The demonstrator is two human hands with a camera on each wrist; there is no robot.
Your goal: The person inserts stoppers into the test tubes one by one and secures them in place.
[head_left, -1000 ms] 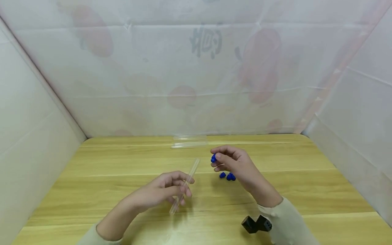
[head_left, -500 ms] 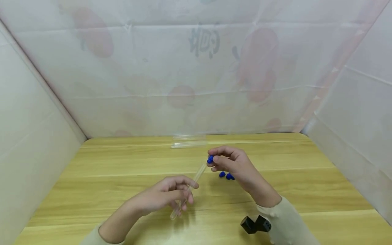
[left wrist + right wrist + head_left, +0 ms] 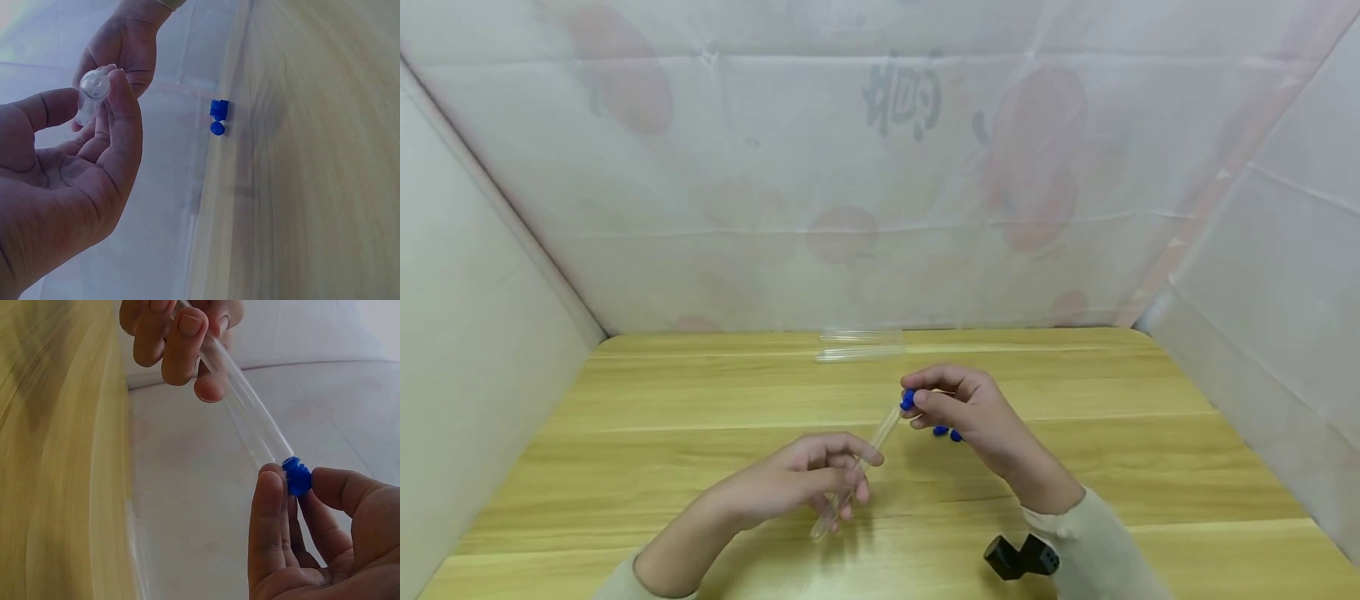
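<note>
My left hand (image 3: 820, 475) pinches a clear plastic test tube (image 3: 857, 471) near its lower half, tilted up and to the right. In the left wrist view its rounded closed end (image 3: 94, 84) shows between thumb and fingers. My right hand (image 3: 951, 404) pinches a small blue cap (image 3: 908, 400) between thumb and forefinger and holds it against the open mouth of the tube. The right wrist view shows the blue cap (image 3: 297, 476) meeting the tube (image 3: 247, 415) end.
Two or three loose blue caps (image 3: 946, 432) lie on the wooden table (image 3: 1112, 450) under my right hand. More clear tubes (image 3: 859, 345) lie at the back by the white wall. A black wrist device (image 3: 1021, 557) sits on my right arm.
My right hand has moved left with the blue cap until it meets the tube's open end. My left hand has shifted the tube slightly right and lower.
</note>
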